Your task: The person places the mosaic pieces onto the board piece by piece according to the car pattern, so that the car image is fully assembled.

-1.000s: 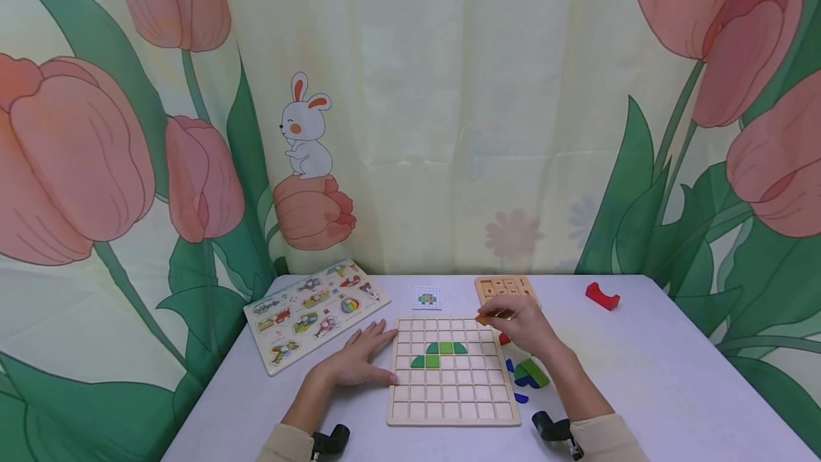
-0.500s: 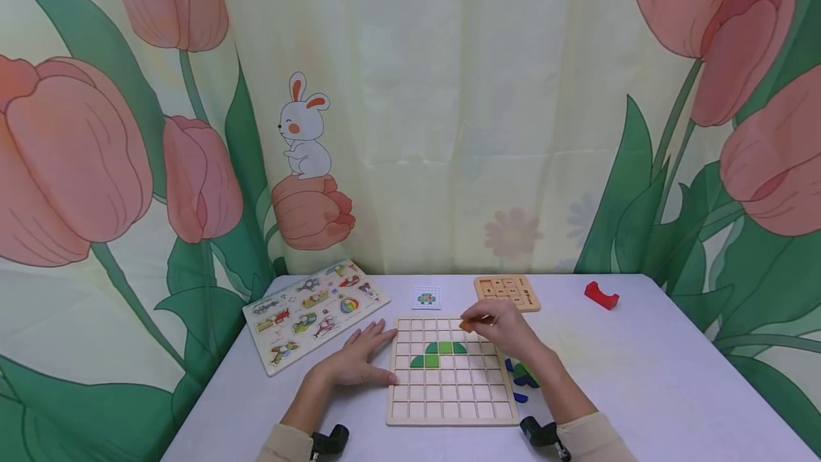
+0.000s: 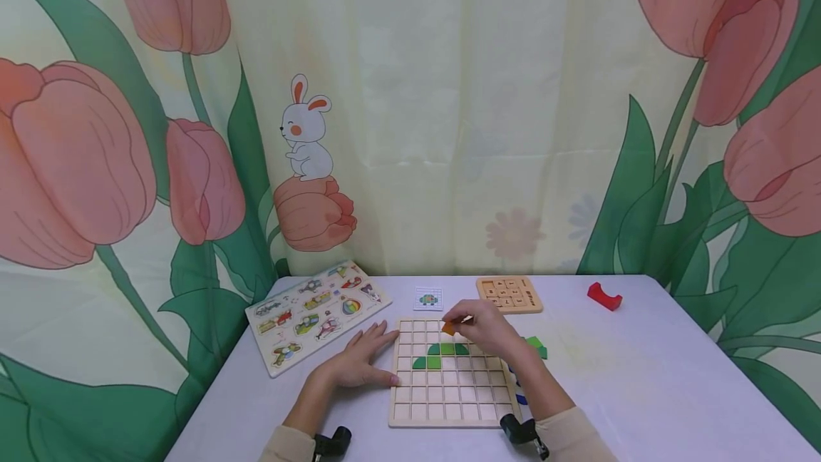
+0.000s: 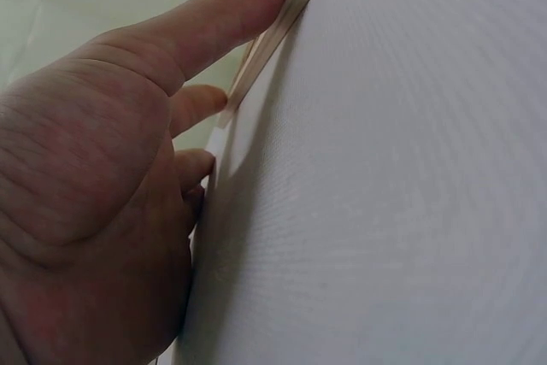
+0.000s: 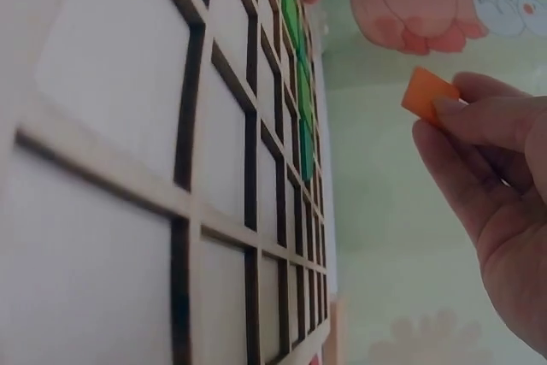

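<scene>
A wooden grid board (image 3: pixel 458 394) lies on the table, with several green pieces (image 3: pixel 433 362) set in its upper middle cells. Between thumb and fingers, my right hand (image 3: pixel 484 326) pinches an orange square tile (image 5: pixel 427 96) above the board's far rows. In the right wrist view the tile is apart from the grid. My left hand (image 3: pixel 355 362) rests at the board's left edge, fingers extended and spread. The thumb (image 4: pixel 231 19) touches the wooden rim in the left wrist view.
A picture puzzle board (image 3: pixel 317 316) lies at the left. Behind the grid are a small pattern card (image 3: pixel 428 299) and a wooden number board (image 3: pixel 513 294). A red curved block (image 3: pixel 604 296) sits far right. Green pieces (image 3: pixel 537 346) and blue pieces (image 3: pixel 522 399) lie right of the grid, partly behind my forearm.
My right hand has moved left over the far part of the grid with the orange tile, uncovering the number board. The left hand has stayed in place.
</scene>
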`<action>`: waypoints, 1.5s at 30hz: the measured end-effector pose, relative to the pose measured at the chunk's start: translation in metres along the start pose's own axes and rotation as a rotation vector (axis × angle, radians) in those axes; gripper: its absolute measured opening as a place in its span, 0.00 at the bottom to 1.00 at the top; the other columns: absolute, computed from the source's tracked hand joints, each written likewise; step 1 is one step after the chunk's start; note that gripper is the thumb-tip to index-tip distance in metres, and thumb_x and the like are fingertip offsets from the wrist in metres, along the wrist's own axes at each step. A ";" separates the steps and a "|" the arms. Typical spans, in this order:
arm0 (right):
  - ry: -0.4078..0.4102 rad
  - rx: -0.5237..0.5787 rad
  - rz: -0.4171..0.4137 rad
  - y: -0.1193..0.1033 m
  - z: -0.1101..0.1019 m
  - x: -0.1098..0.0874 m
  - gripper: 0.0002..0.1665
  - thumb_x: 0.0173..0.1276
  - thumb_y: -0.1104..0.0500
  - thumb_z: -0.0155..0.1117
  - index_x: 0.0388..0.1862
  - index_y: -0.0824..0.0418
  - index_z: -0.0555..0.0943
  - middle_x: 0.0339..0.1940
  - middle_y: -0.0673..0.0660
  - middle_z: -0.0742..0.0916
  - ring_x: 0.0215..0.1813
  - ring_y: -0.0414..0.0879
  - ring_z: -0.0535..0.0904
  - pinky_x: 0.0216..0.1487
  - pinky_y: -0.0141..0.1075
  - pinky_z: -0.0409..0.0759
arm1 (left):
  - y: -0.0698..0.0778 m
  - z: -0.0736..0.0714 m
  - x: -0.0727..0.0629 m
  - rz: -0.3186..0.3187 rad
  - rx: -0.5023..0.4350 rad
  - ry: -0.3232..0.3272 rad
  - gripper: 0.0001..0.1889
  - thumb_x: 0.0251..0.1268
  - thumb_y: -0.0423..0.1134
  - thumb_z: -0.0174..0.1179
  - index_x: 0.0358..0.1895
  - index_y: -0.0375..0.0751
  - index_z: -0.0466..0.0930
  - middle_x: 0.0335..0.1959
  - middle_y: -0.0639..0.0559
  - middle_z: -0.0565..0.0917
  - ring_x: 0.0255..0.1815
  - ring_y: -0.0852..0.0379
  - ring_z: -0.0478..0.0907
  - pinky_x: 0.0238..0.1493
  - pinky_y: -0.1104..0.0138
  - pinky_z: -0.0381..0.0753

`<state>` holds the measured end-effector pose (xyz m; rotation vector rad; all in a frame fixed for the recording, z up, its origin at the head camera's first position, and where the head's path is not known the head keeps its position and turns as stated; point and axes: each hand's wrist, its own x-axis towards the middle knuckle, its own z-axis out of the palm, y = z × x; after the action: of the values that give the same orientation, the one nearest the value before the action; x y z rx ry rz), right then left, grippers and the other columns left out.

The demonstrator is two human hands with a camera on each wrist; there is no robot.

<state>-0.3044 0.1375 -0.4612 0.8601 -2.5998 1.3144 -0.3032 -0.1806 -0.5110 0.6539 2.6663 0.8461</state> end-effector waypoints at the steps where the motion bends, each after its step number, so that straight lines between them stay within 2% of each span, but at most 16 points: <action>1: -0.007 0.002 0.006 0.000 0.001 0.001 0.16 0.66 0.76 0.67 0.45 0.58 0.91 0.44 0.55 0.92 0.45 0.45 0.88 0.45 0.33 0.90 | 0.000 0.000 0.000 -0.003 0.002 -0.001 0.53 0.55 0.68 0.71 0.83 0.57 0.59 0.87 0.43 0.47 0.88 0.40 0.38 0.86 0.39 0.35; 10: -0.100 -0.057 0.043 0.007 0.004 -0.003 0.11 0.66 0.74 0.69 0.44 0.65 0.90 0.41 0.54 0.91 0.44 0.45 0.87 0.43 0.30 0.88 | 0.000 0.002 0.000 -0.015 -0.008 0.000 0.53 0.54 0.68 0.72 0.83 0.57 0.60 0.87 0.44 0.48 0.88 0.40 0.38 0.85 0.38 0.35; 20: -0.161 -0.077 0.073 0.009 0.007 -0.006 0.10 0.67 0.71 0.72 0.44 0.61 0.92 0.41 0.49 0.92 0.43 0.42 0.85 0.44 0.30 0.88 | 0.002 0.002 -0.001 -0.013 -0.008 -0.004 0.53 0.55 0.67 0.72 0.83 0.56 0.60 0.87 0.43 0.48 0.88 0.39 0.39 0.85 0.38 0.36; 30: -0.209 -0.098 0.042 0.006 0.011 -0.009 0.11 0.67 0.71 0.71 0.43 0.59 0.92 0.42 0.49 0.92 0.44 0.40 0.85 0.45 0.29 0.86 | 0.001 0.003 -0.001 -0.015 -0.001 0.000 0.52 0.56 0.66 0.72 0.83 0.55 0.60 0.87 0.42 0.49 0.88 0.39 0.39 0.85 0.38 0.36; 37: -0.257 -0.067 0.076 0.001 0.012 -0.009 0.11 0.66 0.72 0.71 0.43 0.60 0.92 0.42 0.51 0.92 0.42 0.41 0.83 0.44 0.29 0.85 | 0.001 0.002 -0.001 -0.014 -0.008 -0.001 0.52 0.56 0.67 0.72 0.83 0.57 0.59 0.87 0.43 0.48 0.88 0.40 0.38 0.86 0.39 0.35; 45: -0.285 -0.073 0.093 -0.001 0.014 -0.009 0.13 0.65 0.73 0.71 0.43 0.60 0.93 0.43 0.50 0.93 0.42 0.38 0.83 0.44 0.29 0.86 | 0.003 -0.001 -0.002 0.002 -0.003 0.006 0.52 0.56 0.66 0.72 0.83 0.54 0.59 0.87 0.40 0.48 0.88 0.39 0.39 0.86 0.39 0.36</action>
<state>-0.2942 0.1301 -0.4722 0.9912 -2.9165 1.1860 -0.3005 -0.1797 -0.5082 0.6551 2.6695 0.8532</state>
